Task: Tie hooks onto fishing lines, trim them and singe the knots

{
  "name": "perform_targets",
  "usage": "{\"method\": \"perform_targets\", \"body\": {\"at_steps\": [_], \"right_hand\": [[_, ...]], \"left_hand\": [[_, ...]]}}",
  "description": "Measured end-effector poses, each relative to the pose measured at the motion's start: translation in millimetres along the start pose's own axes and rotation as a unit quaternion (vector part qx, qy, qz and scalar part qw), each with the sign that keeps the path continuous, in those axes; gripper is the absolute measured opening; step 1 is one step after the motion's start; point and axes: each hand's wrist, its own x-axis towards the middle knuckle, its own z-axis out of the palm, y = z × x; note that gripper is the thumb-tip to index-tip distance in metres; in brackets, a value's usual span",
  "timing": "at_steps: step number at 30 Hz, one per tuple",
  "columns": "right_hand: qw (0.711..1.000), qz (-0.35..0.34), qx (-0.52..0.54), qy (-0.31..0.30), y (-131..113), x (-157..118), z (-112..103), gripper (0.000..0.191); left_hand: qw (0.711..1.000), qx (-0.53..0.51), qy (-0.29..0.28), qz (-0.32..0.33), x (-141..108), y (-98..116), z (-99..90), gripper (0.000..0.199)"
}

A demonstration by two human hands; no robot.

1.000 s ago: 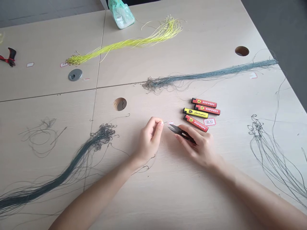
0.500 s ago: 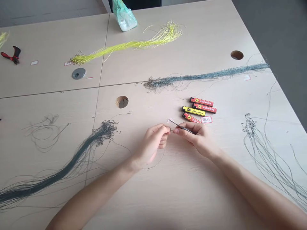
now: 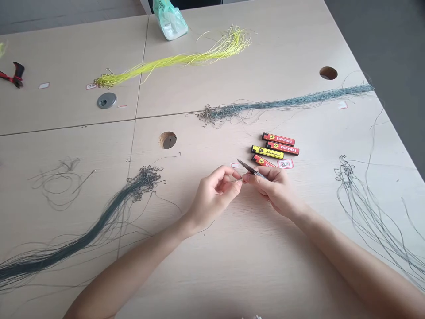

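Note:
My left hand is closed in a pinch around a thin line near the middle of the table; a small part at the fingertips is too tiny to make out. Touching or nearly touching those fingertips, my right hand grips small scissors, their pointed tip facing up and left. Just beyond the right hand lie red lighters and a yellow lighter, beside a small red-edged label. To the left, a dark bundle of hooked lines stretches toward the lower left corner.
A grey-blue line bundle and a yellow one lie farther back. Loose hooked lines are at right, a coil at left. Pliers, a plastic bag and table holes also show.
My left fingers have opened out from a tighter curl into a fingertip pinch. The scissors in my right hand have turned slightly, showing wider blades. The view has shifted a little.

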Motion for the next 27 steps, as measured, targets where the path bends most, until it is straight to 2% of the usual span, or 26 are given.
{"method": "perform_targets", "body": {"at_steps": [11,15,19,27], "right_hand": [[0.999,-0.007,-0.038,-0.005,-8.4,-2.6,3.4,0.027],[0.998,-0.010,-0.059,-0.001,-9.7,-4.2,5.4,0.027],[0.998,-0.014,-0.060,0.012,-8.6,-4.1,6.3,0.025],[0.998,0.025,0.036,0.033,-6.1,-3.4,5.9,0.030]], "left_hand": [[0.998,0.049,0.035,0.036,2.0,-3.5,2.5,0.017],[0.998,0.029,0.051,0.002,3.2,-3.8,4.9,0.017],[0.996,-0.041,0.059,-0.048,6.1,-3.9,5.5,0.016],[0.996,-0.085,0.013,-0.022,3.7,-8.1,2.4,0.017]]}}
